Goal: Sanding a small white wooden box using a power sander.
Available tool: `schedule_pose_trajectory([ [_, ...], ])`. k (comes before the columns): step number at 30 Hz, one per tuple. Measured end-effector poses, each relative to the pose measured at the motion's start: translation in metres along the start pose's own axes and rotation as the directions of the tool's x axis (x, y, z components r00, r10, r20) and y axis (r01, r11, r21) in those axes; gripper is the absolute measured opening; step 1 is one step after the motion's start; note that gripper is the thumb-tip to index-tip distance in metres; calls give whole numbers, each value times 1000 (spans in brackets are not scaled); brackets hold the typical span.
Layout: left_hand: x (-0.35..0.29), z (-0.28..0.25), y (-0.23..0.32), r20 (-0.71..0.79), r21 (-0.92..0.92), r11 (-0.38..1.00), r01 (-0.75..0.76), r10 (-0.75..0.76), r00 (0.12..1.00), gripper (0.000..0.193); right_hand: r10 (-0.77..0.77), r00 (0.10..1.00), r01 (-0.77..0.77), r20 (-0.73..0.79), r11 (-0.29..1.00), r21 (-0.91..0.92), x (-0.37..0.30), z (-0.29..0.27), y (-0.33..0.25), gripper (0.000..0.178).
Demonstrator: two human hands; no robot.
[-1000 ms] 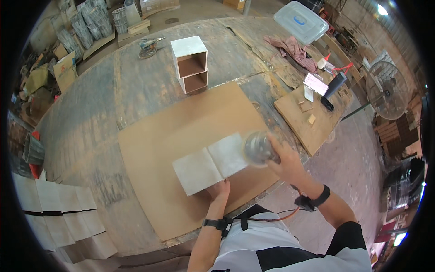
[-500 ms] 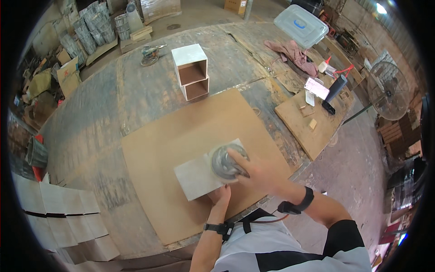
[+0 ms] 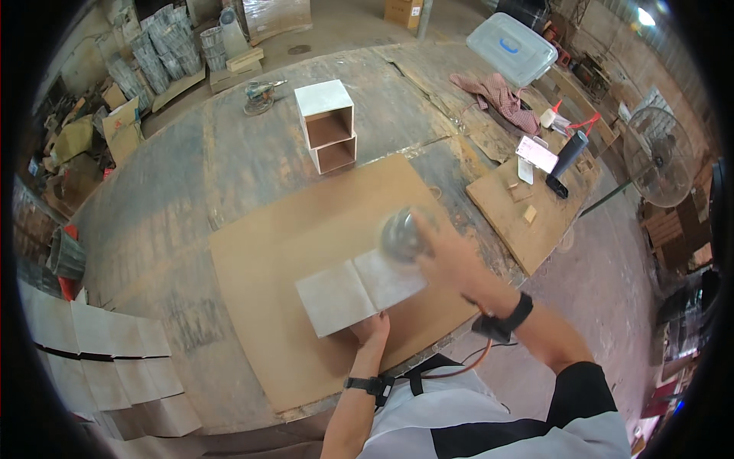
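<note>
A white box [image 3: 333, 300] with a seam across its pale top lies on a brown board [image 3: 267, 245] in front of me. My left hand [image 3: 372, 329] grips the box's near side; its fingers are mostly hidden by the box. My right hand [image 3: 449, 256] is closed round a round-bodied sander [image 3: 404, 236], blurred by motion. The sander sits over the far right corner of the box's top; whether it touches there I cannot tell. An orange hose [image 3: 459, 372] runs below my right forearm.
Two stacked open white boxes [image 3: 323, 99] stand beyond the board. Another sander [image 3: 261, 98] lies farther left. Right of the board, a wooden panel [image 3: 497, 200] carries a phone-like device, a dark cylinder and small blocks. Pale boxes [image 3: 99, 336] are stacked at the lower left. A fan [image 3: 656, 157] stands right.
My right hand has carried the sander to the right and away from me, baring the seam and right part of the box's top. My left hand stays at the box.
</note>
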State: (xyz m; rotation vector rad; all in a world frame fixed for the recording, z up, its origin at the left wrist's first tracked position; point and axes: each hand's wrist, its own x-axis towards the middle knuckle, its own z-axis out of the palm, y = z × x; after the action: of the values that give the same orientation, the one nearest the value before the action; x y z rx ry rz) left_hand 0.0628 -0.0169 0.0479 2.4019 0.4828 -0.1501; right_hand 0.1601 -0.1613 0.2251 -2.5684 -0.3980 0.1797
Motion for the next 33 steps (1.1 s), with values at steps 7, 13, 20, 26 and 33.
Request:
schedule_pose_trajectory([
  [7, 2, 2, -13, 26, 130, 991, 35, -38, 999, 54, -84, 996, 84, -1, 990, 111, 5, -7, -1, 69],
  [13, 8, 15, -15, -265, 204, 979, 0, 55, 963, 48, 62, 970, -37, -237, 994, 106, 7, -47, 67, 72],
  [20, 7, 25, -33, -265, 65, 998, 4, 13, 964, 55, 309, 938, 264, -157, -342, 902, -64, -31, 104, 45],
  [26, -10, -2, -10, -314, -91, 990, -106, 73, 947, 45, 62, 995, -18, 78, -658, 753, -82, 24, 147, 38],
  [33, -27, -7, 9, -214, -665, 746, 32, -232, 949, 49, -165, 958, -278, 235, -745, 607, -66, 65, 174, 32],
])
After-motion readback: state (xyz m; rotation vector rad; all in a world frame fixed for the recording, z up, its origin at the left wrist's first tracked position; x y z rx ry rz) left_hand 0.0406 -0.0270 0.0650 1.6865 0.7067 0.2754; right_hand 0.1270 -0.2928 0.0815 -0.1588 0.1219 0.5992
